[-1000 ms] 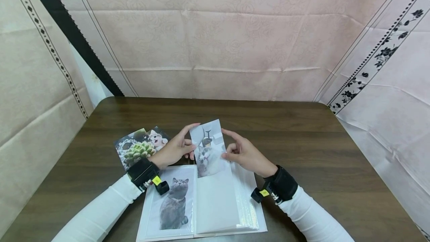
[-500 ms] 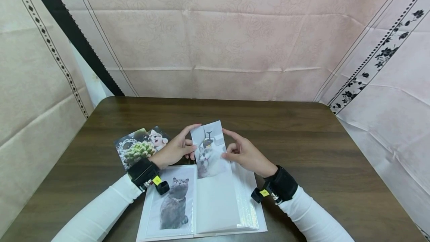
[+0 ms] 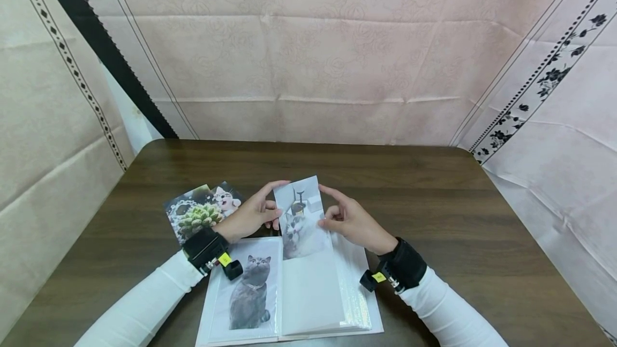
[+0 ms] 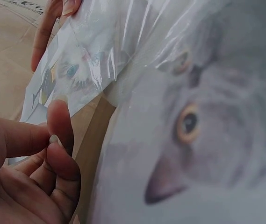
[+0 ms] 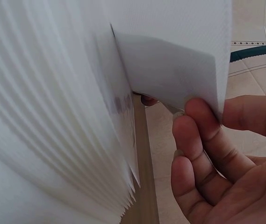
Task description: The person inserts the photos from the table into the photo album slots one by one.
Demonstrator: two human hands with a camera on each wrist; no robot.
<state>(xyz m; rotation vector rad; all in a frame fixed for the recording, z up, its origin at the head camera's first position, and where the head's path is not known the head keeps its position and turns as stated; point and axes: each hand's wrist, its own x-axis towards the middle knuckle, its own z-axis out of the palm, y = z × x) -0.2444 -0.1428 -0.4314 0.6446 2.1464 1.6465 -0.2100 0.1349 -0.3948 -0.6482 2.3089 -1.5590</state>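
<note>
At centre frame, the photo [image 3: 302, 221] had slid slightly deeper into the sleeve [image 3: 310, 296], leaving less outside, while the left hand [image 3: 253, 214] pinched its edge and the right hand [image 3: 355, 222] the sleeve's corner.

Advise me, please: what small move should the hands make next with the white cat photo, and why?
Probably ease the white cat photo further down into the clear album pocket: its lower part appears to be inside, while its top sticks out, and the left hand and right hand are at its opposite sides.
</note>
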